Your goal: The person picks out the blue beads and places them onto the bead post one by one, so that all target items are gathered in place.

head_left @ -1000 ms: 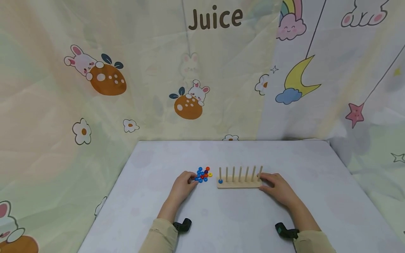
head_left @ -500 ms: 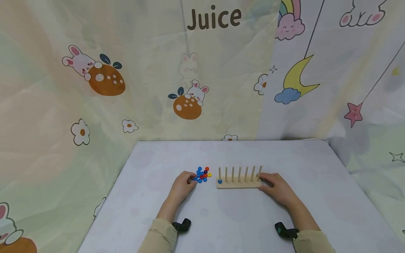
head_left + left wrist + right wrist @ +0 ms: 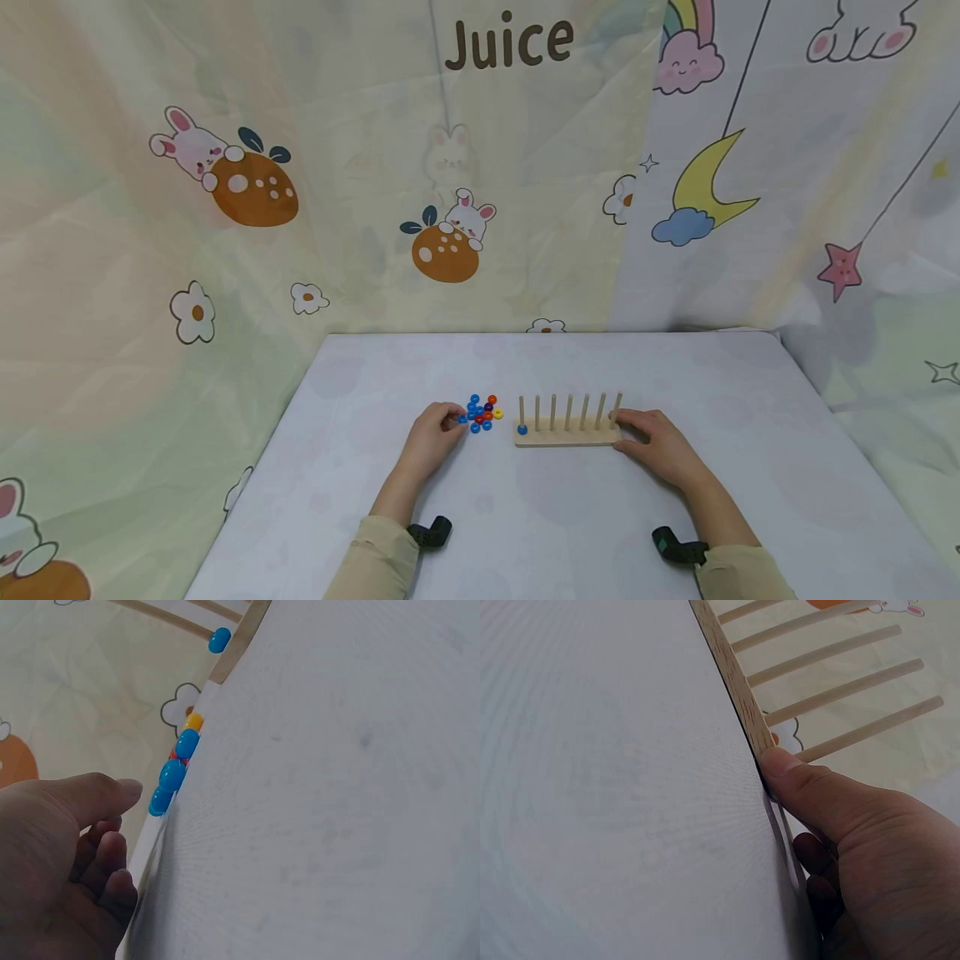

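My left hand pinches a blue bead between thumb and forefinger, at the left side of a small bead pile. In the left wrist view the thumb hides whatever lies behind its tip; blue beads show just past it. A wooden peg board with several upright pegs stands right of the pile. On its leftmost peg sits one blue bead, at the base. My right hand grips the board's right end, thumb against the front edge.
Blue, red, orange, yellow and dark blue beads lie loose in the pile on the white-covered table. Behind the table hangs a printed cloth. A black wrist camera is strapped at the left sleeve, another at the right.
My left hand has risen slightly, and the blue bead at its fingertips has shifted up and a little left, away from the pile. The right hand and the peg board stay put.
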The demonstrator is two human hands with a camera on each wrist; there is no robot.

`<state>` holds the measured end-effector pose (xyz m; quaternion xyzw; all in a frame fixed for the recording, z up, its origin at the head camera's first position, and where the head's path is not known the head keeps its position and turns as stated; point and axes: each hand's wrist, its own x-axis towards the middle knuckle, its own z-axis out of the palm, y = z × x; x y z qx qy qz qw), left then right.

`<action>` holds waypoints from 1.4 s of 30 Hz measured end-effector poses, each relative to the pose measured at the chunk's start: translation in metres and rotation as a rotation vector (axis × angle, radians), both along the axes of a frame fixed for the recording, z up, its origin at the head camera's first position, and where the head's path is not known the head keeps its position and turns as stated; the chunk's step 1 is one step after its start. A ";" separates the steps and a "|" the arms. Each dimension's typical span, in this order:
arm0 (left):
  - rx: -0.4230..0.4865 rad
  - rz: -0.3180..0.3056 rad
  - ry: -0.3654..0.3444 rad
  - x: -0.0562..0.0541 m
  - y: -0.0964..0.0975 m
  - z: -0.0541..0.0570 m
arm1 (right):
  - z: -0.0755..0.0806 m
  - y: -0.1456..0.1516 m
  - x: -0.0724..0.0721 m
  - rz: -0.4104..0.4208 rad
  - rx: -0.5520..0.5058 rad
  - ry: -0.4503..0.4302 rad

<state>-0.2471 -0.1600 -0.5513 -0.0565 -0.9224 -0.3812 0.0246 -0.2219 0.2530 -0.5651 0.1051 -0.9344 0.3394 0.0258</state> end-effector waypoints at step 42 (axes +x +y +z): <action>0.157 -0.242 0.059 -0.015 0.053 0.074 | -0.002 0.001 -0.002 0.011 0.000 0.014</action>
